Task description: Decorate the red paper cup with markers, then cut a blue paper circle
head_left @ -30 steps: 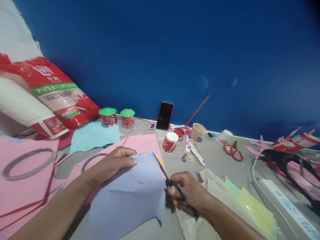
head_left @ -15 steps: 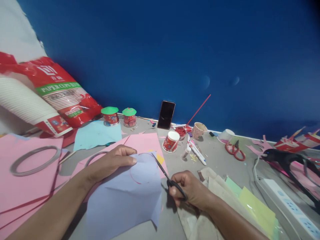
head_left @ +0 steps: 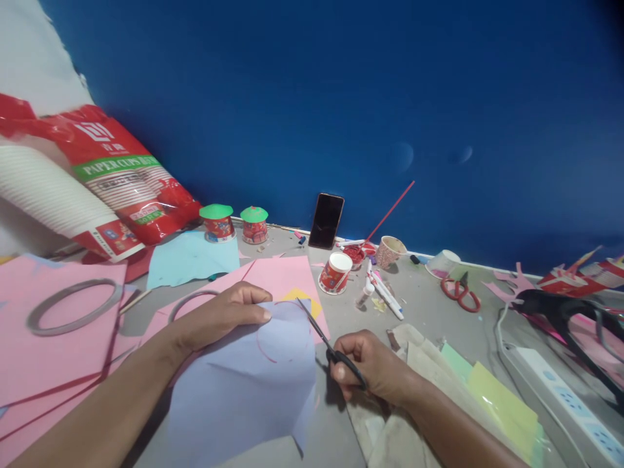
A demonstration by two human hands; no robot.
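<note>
A sheet of lavender paper (head_left: 238,396) with a reddish circle outline drawn near its top hangs from my left hand (head_left: 229,315), whose thumb and fingers pinch its upper edge. In my right hand (head_left: 368,367) are black-handled scissors (head_left: 316,328), the fingers wrapped through the loops. Their blades point up and left along the paper's top right edge, close to the drawn line. Pink paper (head_left: 292,270) with a yellow piece (head_left: 305,300) lies behind the lavender sheet. Whether the blades touch the sheet is hard to make out.
Behind stand two cups with green lids (head_left: 217,224), a phone (head_left: 326,221), a red cup (head_left: 335,273) and markers (head_left: 386,296). Red-handled scissors (head_left: 461,294), a power strip (head_left: 568,403) and a glue gun (head_left: 560,312) lie right. A paper-cup bag (head_left: 131,175) and tape ring (head_left: 73,307) are left.
The view has shifted slightly. Both hands hold almost the same pose, with the scissors still at the lavender sheet's upper right edge.
</note>
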